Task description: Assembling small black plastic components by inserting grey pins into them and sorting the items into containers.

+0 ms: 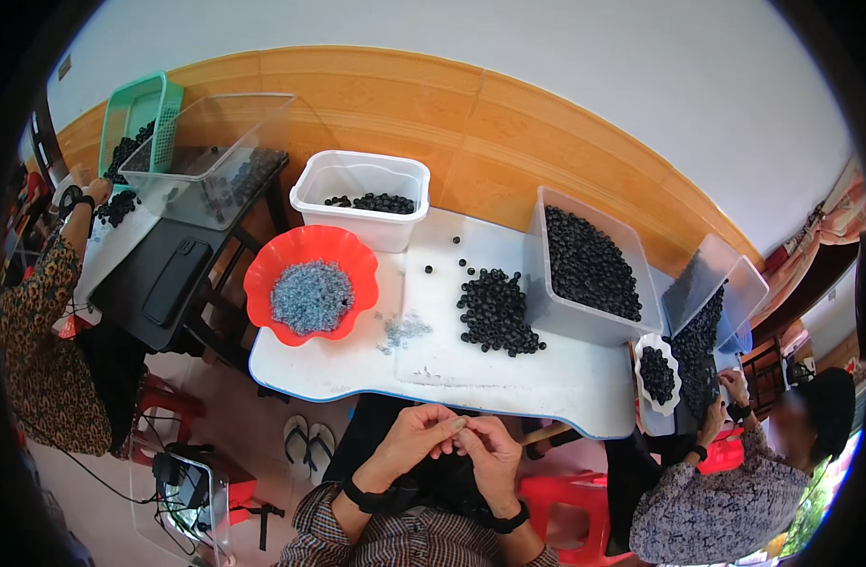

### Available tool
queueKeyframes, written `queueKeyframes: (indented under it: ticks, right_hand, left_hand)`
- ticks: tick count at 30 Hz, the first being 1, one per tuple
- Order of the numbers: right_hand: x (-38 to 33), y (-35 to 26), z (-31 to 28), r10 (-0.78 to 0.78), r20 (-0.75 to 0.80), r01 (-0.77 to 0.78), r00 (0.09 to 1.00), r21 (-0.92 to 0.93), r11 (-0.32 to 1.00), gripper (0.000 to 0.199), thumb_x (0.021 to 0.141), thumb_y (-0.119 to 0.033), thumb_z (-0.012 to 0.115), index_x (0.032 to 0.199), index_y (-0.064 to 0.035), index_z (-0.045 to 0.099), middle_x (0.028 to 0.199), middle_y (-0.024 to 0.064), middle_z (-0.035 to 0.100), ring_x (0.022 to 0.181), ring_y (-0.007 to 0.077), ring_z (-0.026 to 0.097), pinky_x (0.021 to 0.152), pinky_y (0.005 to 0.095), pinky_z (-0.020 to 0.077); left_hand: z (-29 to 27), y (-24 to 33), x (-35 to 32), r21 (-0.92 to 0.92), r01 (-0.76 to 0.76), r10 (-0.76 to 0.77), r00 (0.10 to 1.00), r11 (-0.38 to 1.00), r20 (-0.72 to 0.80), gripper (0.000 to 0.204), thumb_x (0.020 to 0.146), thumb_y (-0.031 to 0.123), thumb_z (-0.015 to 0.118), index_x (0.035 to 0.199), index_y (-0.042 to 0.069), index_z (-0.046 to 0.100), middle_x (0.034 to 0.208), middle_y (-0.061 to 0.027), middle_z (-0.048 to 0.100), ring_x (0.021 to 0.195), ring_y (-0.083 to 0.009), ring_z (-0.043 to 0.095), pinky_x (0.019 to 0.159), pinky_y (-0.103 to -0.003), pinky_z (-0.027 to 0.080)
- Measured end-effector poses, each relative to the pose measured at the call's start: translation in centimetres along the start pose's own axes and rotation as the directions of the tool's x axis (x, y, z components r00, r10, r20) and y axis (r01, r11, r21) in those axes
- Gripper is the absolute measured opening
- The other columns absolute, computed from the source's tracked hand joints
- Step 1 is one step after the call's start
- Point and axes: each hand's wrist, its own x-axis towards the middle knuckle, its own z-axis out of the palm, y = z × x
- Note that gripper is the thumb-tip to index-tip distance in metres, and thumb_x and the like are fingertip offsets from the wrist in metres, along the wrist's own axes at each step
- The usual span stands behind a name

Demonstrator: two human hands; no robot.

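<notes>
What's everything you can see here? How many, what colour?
table: one, white, middle
dark table: one, black, left
bowl: one, red, table's left
little bits: many, bluish, bowl and table
black bits: many, black, table and containers
tub: one, white, table's back
clear boxes: several, colourless, tables
basket: one, green, far left
dish: one, white, right
phone: one, black, dark table
sandals: one pair, pale, floor
stools: at least three, red, floor
other people: two, patterned clothes, sides
wristbands: two, black, wearer's wrists
left hand, right hand: one each, bare, front
</notes>
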Motion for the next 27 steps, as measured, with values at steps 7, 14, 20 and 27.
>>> queueKeyframes:
  ticks: [7, 14, 20, 27]
  right_hand:
    - [0.3, 0.4, 0.1, -0.016, -0.001, 0.016, 1.0, 0.0, 1.0, 0.013, 0.092, -0.002, 0.064, 0.104, 0.0015, 0.065, 0.095, 0.0053, 0.063, 0.078, 0.0092, 0.063, 0.066, 0.0219, 0.0522]
    - [1.5, 1.0, 0.1, 0.03, -0.134, -0.041, 0.99, -0.084, 0.996, 0.007, 0.094, -0.004, 0.061, 0.101, 0.0004, 0.06, 0.086, 0.0055, 0.063, 0.072, 0.0099, 0.063, 0.062, 0.022, 0.052]
    - [1.9, 2.0, -0.3, 0.079, -0.13, -0.091, 0.988, -0.092, 0.992, 0.008, 0.093, -0.003, 0.062, 0.1, 0.0, 0.06, 0.088, 0.004, 0.062, 0.072, 0.0085, 0.063, 0.062, 0.0217, 0.0531]
    - [2.3, 2.9, -0.7, 0.119, -0.121, -0.129, 0.985, -0.079, 0.989, 0.009, 0.092, -0.002, 0.063, 0.1, -0.0002, 0.059, 0.086, 0.0031, 0.062, 0.072, 0.0078, 0.063, 0.063, 0.0215, 0.053]
  left_hand:
    - [-0.2, -0.7, 0.5, -0.045, 0.028, -0.028, 1.0, 0.999, -0.001, 0.024, 0.098, 0.022, 0.06, 0.094, -0.001, 0.066, 0.076, -0.0032, 0.066, 0.06, -0.0058, 0.058, 0.049, -0.017, 0.044]
    - [-0.3, -0.4, 4.3, 0.274, 0.002, 0.055, 0.978, 0.962, -0.202, 0.024, 0.095, 0.022, 0.064, 0.09, -0.001, 0.067, 0.074, -0.0067, 0.066, 0.059, -0.01, 0.059, 0.05, -0.023, 0.046]
    - [-0.8, -0.3, 10.5, 0.828, -0.268, 0.699, 0.688, 0.493, -0.194, 0.014, 0.086, 0.013, 0.068, 0.093, 0.001, 0.068, 0.082, -0.0152, 0.064, 0.065, -0.0295, 0.063, 0.059, -0.039, 0.05]
    - [1.3, 0.0, 12.4, 0.872, -0.162, 0.548, 0.825, 0.463, -0.137, 0.016, 0.084, 0.018, 0.068, 0.095, 0.007, 0.066, 0.089, -0.0136, 0.06, 0.077, -0.0348, 0.064, 0.064, -0.045, 0.051]
